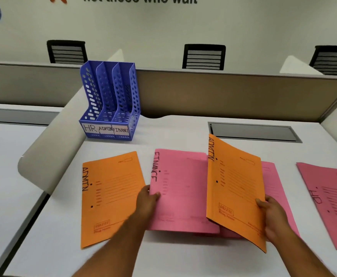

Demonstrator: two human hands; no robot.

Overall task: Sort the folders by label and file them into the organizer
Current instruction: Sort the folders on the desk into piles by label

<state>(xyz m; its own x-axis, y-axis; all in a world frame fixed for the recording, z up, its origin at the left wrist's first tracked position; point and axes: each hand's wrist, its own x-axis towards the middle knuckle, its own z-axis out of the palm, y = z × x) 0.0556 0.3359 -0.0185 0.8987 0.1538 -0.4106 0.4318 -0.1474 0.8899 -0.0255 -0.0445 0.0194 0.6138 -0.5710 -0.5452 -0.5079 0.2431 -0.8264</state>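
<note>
Head view:
Right hand [272, 216]: closed on the lower right edge of the orange ADMIN folder [236, 188], thumb on its front; folder lifted, tilted up off the desk, long axis running near-to-far, spine w/ label on its left.
Left hand [146, 198]: fingers curled round the left edge of the pink FINANCE folder [180, 188], thumb on top; that folder lies mid-desk, long axis near-to-far, label along its left edge.
Second ADMIN folder [110, 196]: orange card, flat, toward the desk's left edge, slightly skewed.
HR folder [327, 204]: pink, flat at the desk's right edge, angled.
Another pink folder [273, 180]: partly under the raised one, label hidden.
Organizer [109, 100]: blue perforated plastic, 3 upright slots marked HR, ADMIN, FINANCE, at the desk's far left corner.
Desk [173, 136]: white, smooth.
</note>
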